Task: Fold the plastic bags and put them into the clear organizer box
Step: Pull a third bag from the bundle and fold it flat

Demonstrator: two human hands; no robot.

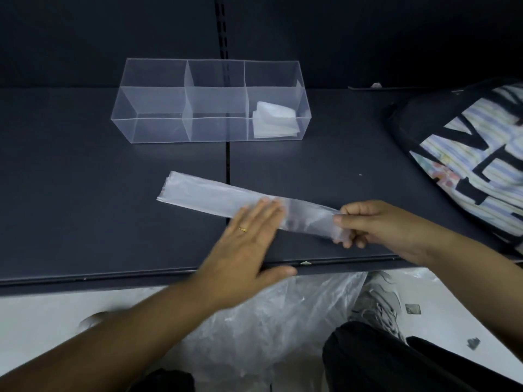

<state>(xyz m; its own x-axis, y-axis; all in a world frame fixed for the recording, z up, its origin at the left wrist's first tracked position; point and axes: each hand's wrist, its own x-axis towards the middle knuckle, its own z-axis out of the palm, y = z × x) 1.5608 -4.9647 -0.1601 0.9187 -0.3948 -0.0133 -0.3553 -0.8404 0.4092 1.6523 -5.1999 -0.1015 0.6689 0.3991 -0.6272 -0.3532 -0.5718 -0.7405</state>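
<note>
Risk: the slick bag may slide or unfold if my right pull outruns my left press. My left hand lies flat, fingers straight, on the bag's middle; my right hand pinches its right end near the shelf's front edge. The box stands well behind, towards the back edge.

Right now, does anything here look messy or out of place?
Nothing serious. The folded bags in the organizer box's right compartment lean in a loose fan, not a flat stack, and small scraps litter the floor by the shoe. The held plastic bag looks fine.
</note>
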